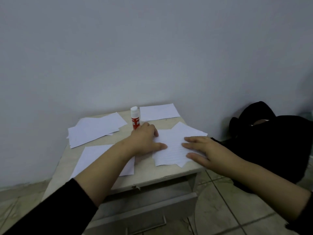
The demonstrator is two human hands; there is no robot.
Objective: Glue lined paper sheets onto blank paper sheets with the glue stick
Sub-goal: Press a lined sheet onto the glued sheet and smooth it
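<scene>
A lined sheet (172, 150) lies skewed on top of a blank sheet (188, 131) at the right of the small table (152, 173). My left hand (145, 139) rests flat on its left edge, fingers spread. My right hand (201, 150) lies flat on its right side, palm down. A capped glue stick (135, 118) with a red label stands upright just beyond my left hand. Neither hand holds anything.
A loose pile of white sheets (96, 131) lies at the back left, another sheet (94, 158) under my left forearm, and one sheet (159, 111) at the back by the wall. A black bag (271, 141) sits on the tiled floor right of the table.
</scene>
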